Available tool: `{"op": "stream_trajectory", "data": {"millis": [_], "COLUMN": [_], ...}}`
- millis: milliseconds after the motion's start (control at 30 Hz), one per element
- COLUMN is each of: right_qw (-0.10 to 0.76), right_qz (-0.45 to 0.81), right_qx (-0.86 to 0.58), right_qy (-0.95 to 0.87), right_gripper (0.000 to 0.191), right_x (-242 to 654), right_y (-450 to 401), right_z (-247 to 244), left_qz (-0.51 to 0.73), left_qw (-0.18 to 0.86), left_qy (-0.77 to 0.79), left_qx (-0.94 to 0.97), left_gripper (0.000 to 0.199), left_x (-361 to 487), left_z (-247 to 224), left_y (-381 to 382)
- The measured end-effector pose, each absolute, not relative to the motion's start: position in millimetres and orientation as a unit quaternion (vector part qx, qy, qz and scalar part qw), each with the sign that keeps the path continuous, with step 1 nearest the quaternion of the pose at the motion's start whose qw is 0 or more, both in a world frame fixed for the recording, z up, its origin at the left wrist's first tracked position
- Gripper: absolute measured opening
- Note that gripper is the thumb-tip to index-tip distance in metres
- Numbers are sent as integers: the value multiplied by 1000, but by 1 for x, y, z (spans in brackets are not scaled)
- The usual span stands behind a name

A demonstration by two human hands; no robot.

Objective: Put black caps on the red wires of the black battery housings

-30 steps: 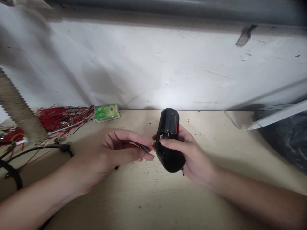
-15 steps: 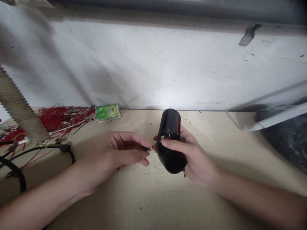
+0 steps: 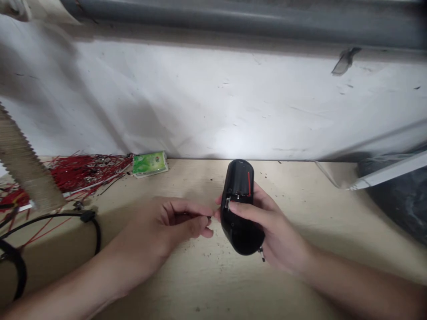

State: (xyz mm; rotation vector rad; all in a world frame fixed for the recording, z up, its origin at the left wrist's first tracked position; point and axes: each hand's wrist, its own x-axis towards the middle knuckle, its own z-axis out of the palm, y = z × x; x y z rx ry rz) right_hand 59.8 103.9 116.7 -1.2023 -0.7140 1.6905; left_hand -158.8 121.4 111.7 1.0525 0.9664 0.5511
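My right hand (image 3: 273,222) is wrapped round a glossy black rounded plastic housing (image 3: 242,233), with the thumb across its middle. A short red wire (image 3: 248,183) lies on the housing's upper part, and a small metal part (image 3: 228,203) shows by the thumb tip. At its lower right a small metal-and-black piece (image 3: 261,254) sticks out. Just left of the housing, my left hand (image 3: 176,231) is closed in a pinch. Between its thumb and fingers a small dark part (image 3: 209,217) barely shows; its kind cannot be made out.
A heap of red wires with metal pieces (image 3: 90,171) lies at the back left beside a green packet (image 3: 150,163). Black cable (image 3: 95,226) loops at the left near a serrated cardboard strip (image 3: 26,164). A dark plastic bag (image 3: 396,204) and a white bar (image 3: 393,171) are at the right.
The view has tilted slightly, so everything sits lower. My left fingertips are now nearer the housing's left side, and the small dark part is more hidden. My right hand keeps its hold.
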Motion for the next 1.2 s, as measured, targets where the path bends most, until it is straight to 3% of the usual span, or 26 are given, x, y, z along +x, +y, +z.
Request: {"op": "stream_trajectory", "data": {"millis": [567,833,1200], "right_qw": [413,448,446], "right_qz": [643,650,672], "right_qx": [-556,-519,-465], "right_qy": [-328,-328,-365], "right_gripper": [55,54,51], "right_x": [62,59,61], "right_y": [102,102,100], "right_z": [116,114,116], "left_qz": [317,317,392], "left_qw": [735,715,706], "left_qy": [458,462,403], "left_qx": [387,418,431], "left_gripper": [31,43,17], "left_x": [-154,-156,-148], "left_z": [110,114,114], "left_y": [125,122,119]}}
